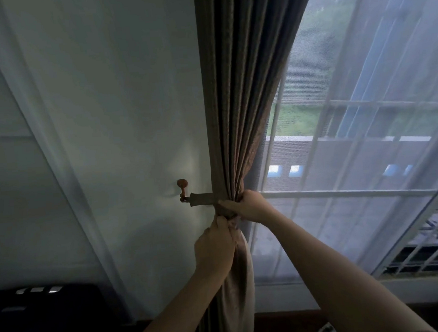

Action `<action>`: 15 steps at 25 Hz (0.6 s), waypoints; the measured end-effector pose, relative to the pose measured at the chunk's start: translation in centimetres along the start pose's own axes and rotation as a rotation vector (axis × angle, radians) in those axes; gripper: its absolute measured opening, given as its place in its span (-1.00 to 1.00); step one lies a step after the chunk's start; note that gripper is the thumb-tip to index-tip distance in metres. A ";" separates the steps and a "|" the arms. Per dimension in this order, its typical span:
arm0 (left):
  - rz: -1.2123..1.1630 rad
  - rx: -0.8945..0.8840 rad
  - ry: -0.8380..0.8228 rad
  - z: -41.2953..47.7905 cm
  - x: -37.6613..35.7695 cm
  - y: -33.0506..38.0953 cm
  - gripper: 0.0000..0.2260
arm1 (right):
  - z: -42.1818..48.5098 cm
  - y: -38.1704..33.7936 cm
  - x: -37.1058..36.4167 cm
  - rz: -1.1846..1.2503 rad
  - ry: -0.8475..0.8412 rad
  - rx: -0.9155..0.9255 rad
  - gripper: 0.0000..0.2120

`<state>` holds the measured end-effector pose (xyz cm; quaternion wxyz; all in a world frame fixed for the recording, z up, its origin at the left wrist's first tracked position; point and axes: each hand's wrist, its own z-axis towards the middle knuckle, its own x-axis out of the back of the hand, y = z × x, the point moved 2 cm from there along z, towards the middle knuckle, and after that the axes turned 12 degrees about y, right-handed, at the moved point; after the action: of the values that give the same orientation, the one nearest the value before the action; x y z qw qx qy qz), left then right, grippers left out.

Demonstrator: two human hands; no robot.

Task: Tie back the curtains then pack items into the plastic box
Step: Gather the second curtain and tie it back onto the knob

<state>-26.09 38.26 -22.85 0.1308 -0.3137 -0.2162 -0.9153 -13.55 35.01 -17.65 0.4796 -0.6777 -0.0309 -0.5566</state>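
So the brown curtain (237, 112) is bunched up at the left edge of the window, right beside the wall (119, 121), with a fabric tieback band (202, 199) running round it from a small wooden hook (182, 186) on that wall. The right hand (246, 206) has its fingers curled tight round the bunch at band level, while the left hand (213, 249) just below grips the gathered fabric, fingers closed on it. A sheer curtain (364, 103) covers the glass behind.
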 end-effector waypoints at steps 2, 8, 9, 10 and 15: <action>-0.004 0.011 -0.099 -0.5 -0.2 -0.5 -0.79 | 0.0 0.0 0.2 0.011 -0.015 -0.004 -0.49; -0.164 0.173 -0.523 0.0 1.5 -2.1 -0.80 | 0.2 0.5 0.2 0.016 0.013 -0.007 -0.48; -0.152 0.142 -0.553 0.4 2.4 -2.2 -0.81 | 0.2 0.6 0.3 0.025 0.016 -0.012 -0.50; -0.104 0.103 -0.543 0.7 3.3 -2.4 -0.78 | 0.2 0.6 0.3 0.035 0.013 -0.016 -0.51; -0.019 -0.016 -0.584 0.9 5.0 -2.8 -0.80 | 0.7 0.9 0.6 0.074 0.009 -0.020 -0.56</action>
<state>-30.51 40.64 -19.98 0.0521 -0.5627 -0.2405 -0.7892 -12.29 34.76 -17.65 0.4930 -0.6806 0.0019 -0.5419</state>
